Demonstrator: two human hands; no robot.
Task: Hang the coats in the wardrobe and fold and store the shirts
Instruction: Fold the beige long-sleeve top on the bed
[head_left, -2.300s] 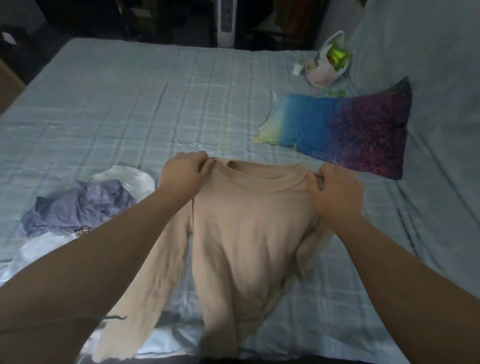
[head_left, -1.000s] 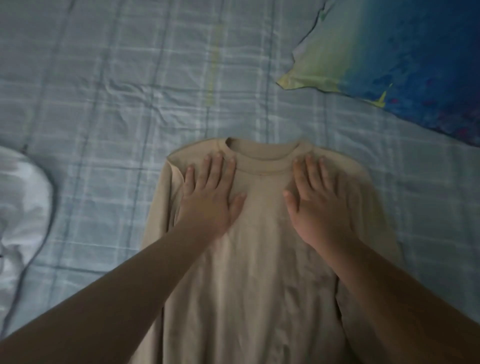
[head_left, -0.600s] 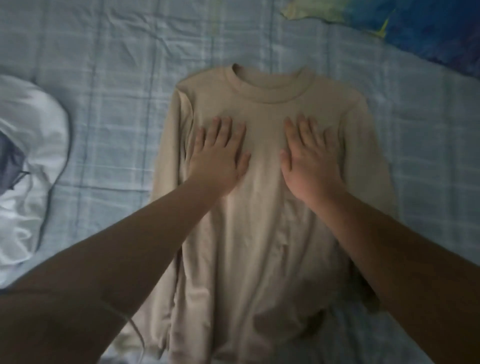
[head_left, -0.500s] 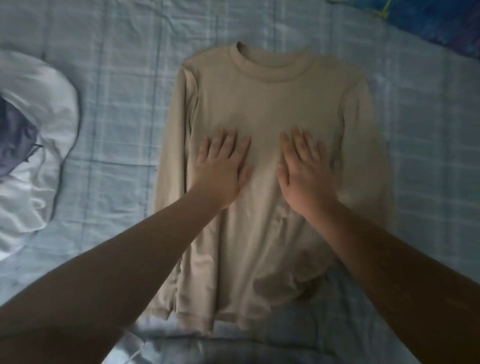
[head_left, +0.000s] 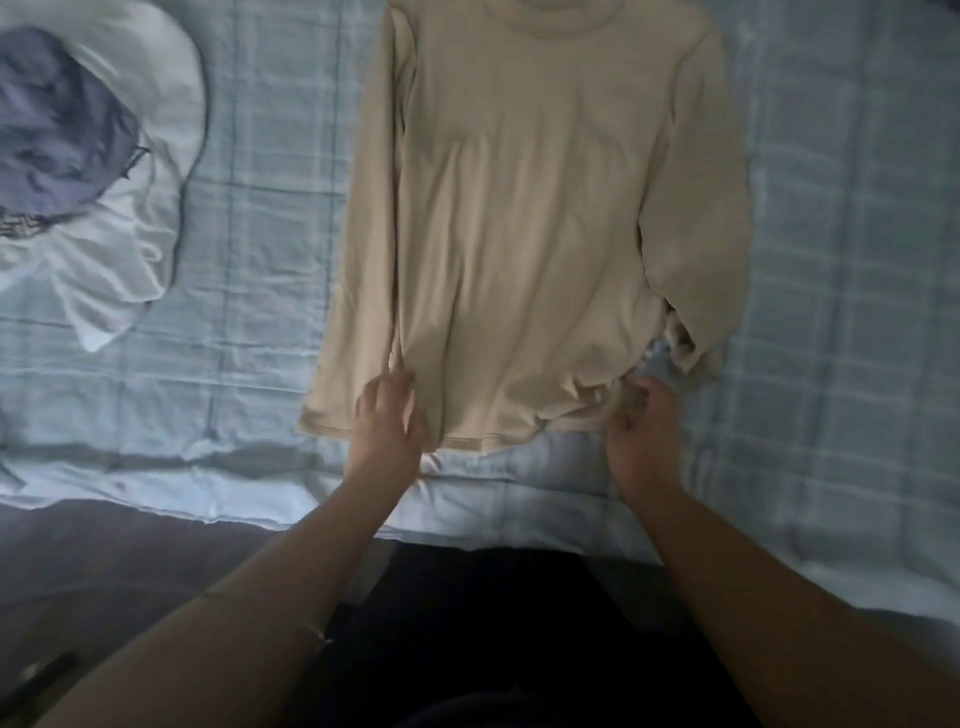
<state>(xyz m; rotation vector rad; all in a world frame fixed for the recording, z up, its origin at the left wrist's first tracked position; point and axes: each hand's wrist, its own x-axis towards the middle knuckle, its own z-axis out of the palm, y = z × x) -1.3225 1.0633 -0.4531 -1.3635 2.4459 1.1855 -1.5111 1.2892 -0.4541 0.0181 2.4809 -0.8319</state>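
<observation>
- Step in hand: folding. The beige long-sleeved shirt (head_left: 524, 218) lies face up on the bed (head_left: 260, 260), with its collar far and its hem near, close to the bed's near edge.
- The left hand (head_left: 387, 415) lies on the hem's left corner with its fingers bent. I cannot tell whether it pinches the cloth or only rests on it.
- The right hand (head_left: 644, 421) curls its fingers round the bunched right corner of the hem, gripping it.
- Next, probably: pull the hem flat, then lay the sleeves in. This calls for an even tug from both corners.
- In the way: the right sleeve (head_left: 696, 234) is crumpled beside the body, its cuff rucked up near the right hand.
- Far left, well apart: a white garment (head_left: 104, 260) with a purple-grey garment (head_left: 57, 130) heaped on it.
</observation>
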